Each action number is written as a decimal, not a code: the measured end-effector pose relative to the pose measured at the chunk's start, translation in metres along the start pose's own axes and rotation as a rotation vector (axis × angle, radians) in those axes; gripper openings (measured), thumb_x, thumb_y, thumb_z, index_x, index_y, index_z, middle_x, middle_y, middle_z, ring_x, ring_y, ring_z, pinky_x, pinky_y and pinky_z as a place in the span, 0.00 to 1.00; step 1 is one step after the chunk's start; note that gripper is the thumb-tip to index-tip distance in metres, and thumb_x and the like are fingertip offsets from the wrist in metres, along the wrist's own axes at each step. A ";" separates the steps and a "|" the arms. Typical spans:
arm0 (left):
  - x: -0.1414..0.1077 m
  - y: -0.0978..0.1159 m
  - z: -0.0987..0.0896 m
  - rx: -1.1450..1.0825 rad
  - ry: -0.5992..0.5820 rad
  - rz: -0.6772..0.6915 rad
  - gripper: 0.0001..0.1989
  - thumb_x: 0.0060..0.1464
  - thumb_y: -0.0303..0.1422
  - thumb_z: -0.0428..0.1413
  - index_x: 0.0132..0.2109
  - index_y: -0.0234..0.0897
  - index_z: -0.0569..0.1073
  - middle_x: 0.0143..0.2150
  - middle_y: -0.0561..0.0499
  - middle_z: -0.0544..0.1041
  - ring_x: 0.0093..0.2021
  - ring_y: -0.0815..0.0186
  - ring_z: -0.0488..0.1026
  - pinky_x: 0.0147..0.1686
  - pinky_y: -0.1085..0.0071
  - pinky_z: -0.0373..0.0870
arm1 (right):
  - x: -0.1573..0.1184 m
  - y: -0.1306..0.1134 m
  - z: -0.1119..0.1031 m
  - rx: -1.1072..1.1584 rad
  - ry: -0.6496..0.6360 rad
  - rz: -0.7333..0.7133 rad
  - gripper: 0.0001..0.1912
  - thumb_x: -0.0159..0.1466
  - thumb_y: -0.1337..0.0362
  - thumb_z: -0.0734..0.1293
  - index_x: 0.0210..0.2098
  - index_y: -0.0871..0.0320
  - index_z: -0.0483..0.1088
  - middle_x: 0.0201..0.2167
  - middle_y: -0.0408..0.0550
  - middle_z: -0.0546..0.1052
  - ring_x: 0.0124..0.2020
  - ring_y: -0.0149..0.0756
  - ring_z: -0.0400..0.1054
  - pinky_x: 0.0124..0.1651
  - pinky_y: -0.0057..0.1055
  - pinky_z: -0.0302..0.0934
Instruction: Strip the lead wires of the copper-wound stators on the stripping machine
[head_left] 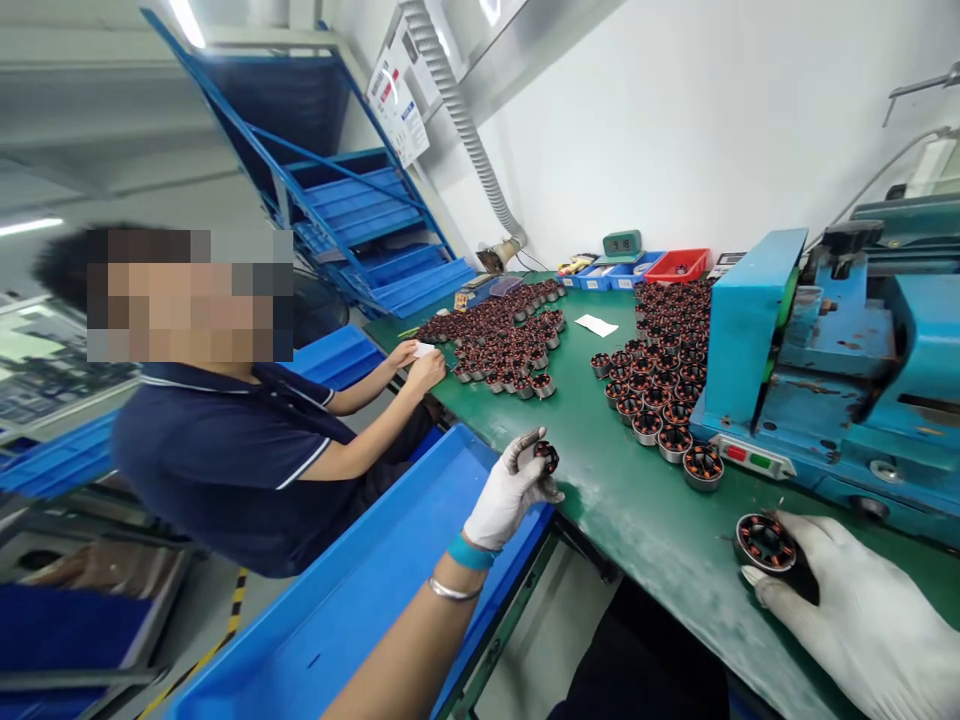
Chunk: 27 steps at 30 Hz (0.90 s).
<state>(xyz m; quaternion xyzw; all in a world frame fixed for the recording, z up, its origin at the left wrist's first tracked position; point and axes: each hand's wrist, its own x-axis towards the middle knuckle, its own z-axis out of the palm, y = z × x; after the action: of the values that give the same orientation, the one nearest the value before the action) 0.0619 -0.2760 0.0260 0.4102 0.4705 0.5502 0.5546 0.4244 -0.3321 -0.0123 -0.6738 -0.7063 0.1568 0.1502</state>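
Observation:
In a white glove, my left hand [516, 480] is closed around a small motor stator [547, 458], held just above the table's front edge near the blue bin. Part of that stator is hidden by the fingers. At the right, my gloved right hand [855, 590] grips another motor stator [765, 543] between thumb and fingers, low over the green table [637, 540]. This one has a silver metal rim with black and copper-coloured segments inside. Several like it [703, 467] stand in rows beside the blue machine.
A blue machine [757, 330] with red and green buttons stands at the right. A long blue bin [360, 570] lies along the table's front edge. More stators [510, 340] cover the table's far left. A co-worker [247, 440] sits at the left, holding a white paper [424, 350].

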 end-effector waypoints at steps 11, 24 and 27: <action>0.048 0.033 -0.027 0.988 0.243 0.105 0.40 0.38 0.40 0.67 0.60 0.38 0.69 0.50 0.44 0.74 0.55 0.51 0.70 0.59 0.56 0.63 | -0.003 -0.016 -0.009 -0.046 0.035 0.030 0.24 0.60 0.51 0.64 0.53 0.53 0.70 0.51 0.51 0.73 0.44 0.53 0.72 0.46 0.47 0.68; -0.012 0.002 0.142 0.833 -0.611 -0.052 0.31 0.39 0.36 0.63 0.53 0.34 0.72 0.46 0.45 0.79 0.44 0.57 0.76 0.46 0.62 0.74 | -0.010 -0.042 -0.031 0.116 0.121 0.073 0.16 0.55 0.55 0.73 0.40 0.54 0.74 0.39 0.45 0.73 0.43 0.45 0.67 0.45 0.35 0.58; -0.009 -0.011 0.180 0.722 -0.649 -0.143 0.19 0.46 0.40 0.60 0.44 0.35 0.76 0.39 0.47 0.81 0.38 0.60 0.77 0.40 0.66 0.75 | -0.011 -0.040 -0.034 0.185 0.098 0.086 0.17 0.54 0.55 0.73 0.42 0.52 0.73 0.39 0.44 0.73 0.43 0.44 0.67 0.41 0.33 0.58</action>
<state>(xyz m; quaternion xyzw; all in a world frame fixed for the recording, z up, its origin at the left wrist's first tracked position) 0.2398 -0.2746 0.0554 0.6932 0.4611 0.1562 0.5315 0.4032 -0.3444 0.0351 -0.6935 -0.6510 0.1946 0.2394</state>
